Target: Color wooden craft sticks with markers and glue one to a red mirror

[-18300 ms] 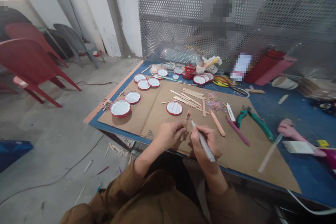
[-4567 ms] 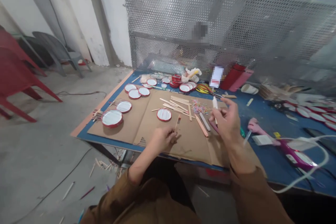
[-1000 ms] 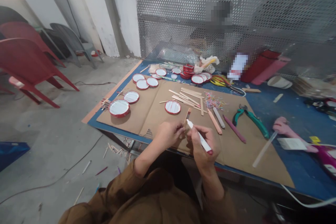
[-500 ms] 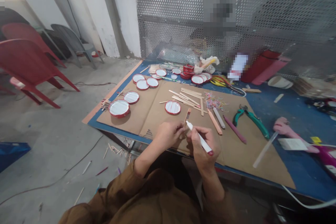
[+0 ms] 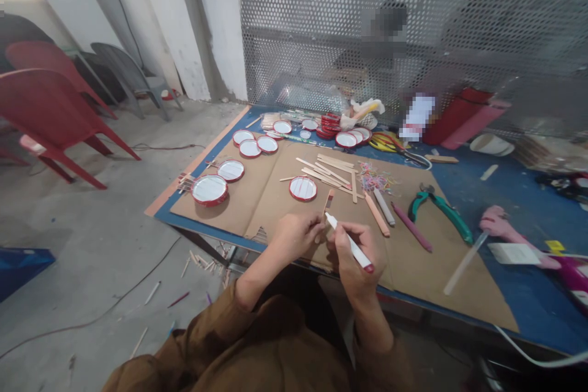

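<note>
My left hand (image 5: 296,236) pinches a small wooden craft stick (image 5: 329,198), which stands up from the fingertips and has a reddish, dark-marked face. In my right hand (image 5: 361,257) is a white marker (image 5: 353,245) with a red end; its tip touches or nearly touches the stick. Just beyond lies a round red-rimmed lid (image 5: 302,188) with sticks set across its white face. Loose craft sticks (image 5: 327,171) are scattered behind it, beside a tangle of coloured rubber bands (image 5: 374,177). Peach, grey and purple crayon-like sticks (image 5: 411,226) lie to the right.
Cardboard (image 5: 257,196) covers part of the blue table (image 5: 519,196). Stacked lids (image 5: 209,190) stand at the left, with more lids at the back. Green-handled pliers (image 5: 443,211) and a pink glue gun (image 5: 509,233) lie right. A red chair (image 5: 55,116) stands on the floor.
Almost nothing differs. Both hands hold the same pose with the marker at the stick, and the view has shifted very slightly.
</note>
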The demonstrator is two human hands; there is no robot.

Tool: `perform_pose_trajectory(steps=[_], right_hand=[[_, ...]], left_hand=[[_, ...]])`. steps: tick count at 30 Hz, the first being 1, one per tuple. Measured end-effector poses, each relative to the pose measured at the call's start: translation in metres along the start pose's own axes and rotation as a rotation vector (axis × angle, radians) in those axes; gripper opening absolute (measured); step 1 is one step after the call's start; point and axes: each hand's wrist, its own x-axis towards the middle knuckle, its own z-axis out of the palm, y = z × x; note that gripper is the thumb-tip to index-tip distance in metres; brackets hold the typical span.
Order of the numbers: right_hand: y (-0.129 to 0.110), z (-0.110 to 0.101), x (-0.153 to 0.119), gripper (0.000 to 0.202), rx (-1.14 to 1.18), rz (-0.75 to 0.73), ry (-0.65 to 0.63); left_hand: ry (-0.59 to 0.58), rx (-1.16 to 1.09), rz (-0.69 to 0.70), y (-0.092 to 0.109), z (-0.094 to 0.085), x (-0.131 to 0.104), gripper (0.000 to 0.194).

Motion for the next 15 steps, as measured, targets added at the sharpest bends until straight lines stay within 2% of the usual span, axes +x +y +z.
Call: perform_pose_trajectory(steps=[4,10,12,15], right_hand=[[0.0014,0.0000,0.0001,0.025,-0.011,-0.006,0.011],[-0.0027,0.0017,0.0030,0.029,-0.046,0.086,0.195],[-0.0058,0.0018,0.0029,0.029,-0.006,0.092,0.192],[-0.0074,0.0011,0.0008,0.029,0.040,0.041,0.116]], left_hand=[[0.008,0.019,0.003,0.0005,-0.0006,0.0002,0.024],[-0.004,0.043,-0.055,0.0017,-0.0018,0.0003,0.026],[0.011,0.057,-0.062,0.0014,-0.0016,0.0003,0.025],[0.019,0.065,-0.065,0.0011,-0.0013,0.0002,0.025]])
